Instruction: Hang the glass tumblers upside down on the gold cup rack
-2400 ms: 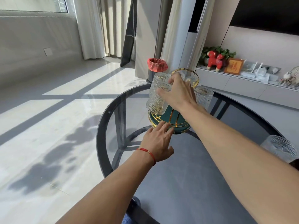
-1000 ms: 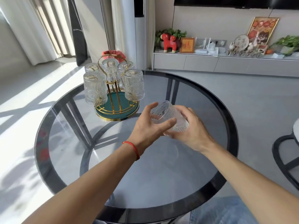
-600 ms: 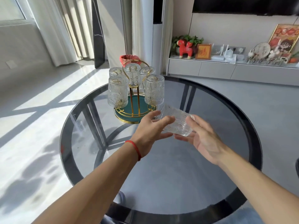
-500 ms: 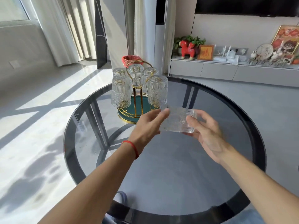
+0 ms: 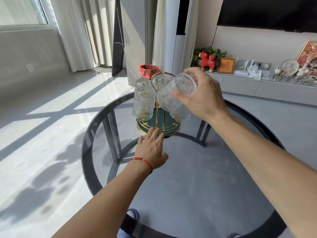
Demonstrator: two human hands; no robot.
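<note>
The glass tumbler (image 5: 176, 93) is up in the air right over the gold cup rack (image 5: 158, 124), tilted with its base toward the camera and mouth angled down at the rack. The right hand (image 5: 200, 95) has its grip wrapped around it, fingers curled on the base end. Several tumblers hang upside down on the rack, like the front-left one (image 5: 143, 103). The left hand (image 5: 151, 148) lies flat, fingers straight, fingertips touching the rack's green base on the round glass tabletop (image 5: 188, 186).
</note>
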